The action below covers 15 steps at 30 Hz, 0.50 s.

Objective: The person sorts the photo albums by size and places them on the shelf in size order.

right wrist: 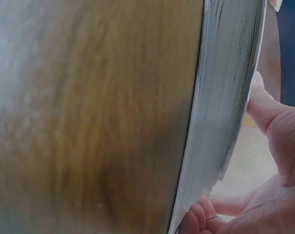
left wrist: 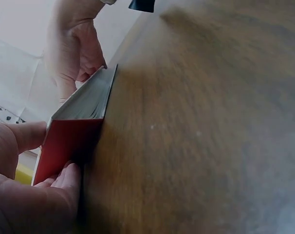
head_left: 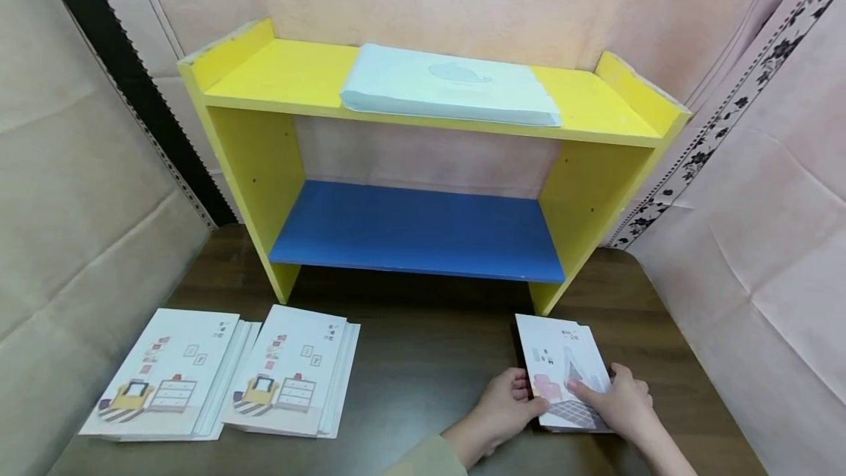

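Observation:
A thick book [head_left: 571, 373] with a white illustrated cover lies flat on the table at the right, possibly with more than one volume in it. My left hand [head_left: 504, 408] holds its left edge, thumb at the cover's rim and fingers against the red spine [left wrist: 69, 141]. On the opposite side, my right hand [head_left: 624, 404] grips the page edge, its thumb laid over the cover. In the right wrist view the grey-white page block [right wrist: 220, 92] shows close up, with the right hand's fingers [right wrist: 201, 214] at its lower corner.
Two stacks of similar white books, the left stack [head_left: 168, 366] and the right stack [head_left: 287, 366], lie at the table's left. Behind stands a yellow shelf unit [head_left: 264, 167] with a blue shelf board [head_left: 416, 230]. A pale blue flat packet [head_left: 449, 87] lies on its top.

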Available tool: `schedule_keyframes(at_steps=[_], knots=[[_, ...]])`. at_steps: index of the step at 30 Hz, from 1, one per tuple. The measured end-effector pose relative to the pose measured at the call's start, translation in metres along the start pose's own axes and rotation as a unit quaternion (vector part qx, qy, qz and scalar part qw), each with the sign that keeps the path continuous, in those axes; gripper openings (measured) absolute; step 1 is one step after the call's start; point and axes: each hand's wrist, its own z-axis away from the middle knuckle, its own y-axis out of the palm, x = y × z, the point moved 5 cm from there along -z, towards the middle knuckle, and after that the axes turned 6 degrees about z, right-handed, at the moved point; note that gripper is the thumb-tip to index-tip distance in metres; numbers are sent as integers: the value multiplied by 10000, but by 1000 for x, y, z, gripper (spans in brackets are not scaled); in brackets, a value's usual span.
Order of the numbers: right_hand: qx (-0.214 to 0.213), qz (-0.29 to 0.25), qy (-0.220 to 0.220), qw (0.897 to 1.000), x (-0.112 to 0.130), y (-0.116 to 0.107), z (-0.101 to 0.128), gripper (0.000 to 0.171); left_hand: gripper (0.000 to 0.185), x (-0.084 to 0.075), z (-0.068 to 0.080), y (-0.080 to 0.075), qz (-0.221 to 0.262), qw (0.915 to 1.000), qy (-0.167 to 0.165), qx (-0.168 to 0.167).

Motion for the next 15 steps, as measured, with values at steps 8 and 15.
schedule_keyframes(at_steps=[8, 15], knots=[[199, -7, -102, 9997, 4, -4, -4, 115, 44, 0, 0, -1, 38, 9998, 176, -17], [792, -988, 111, 9919, -3, -2, -9, 111, 44, -1, -1, -1, -8, 9998, 165, 65]])
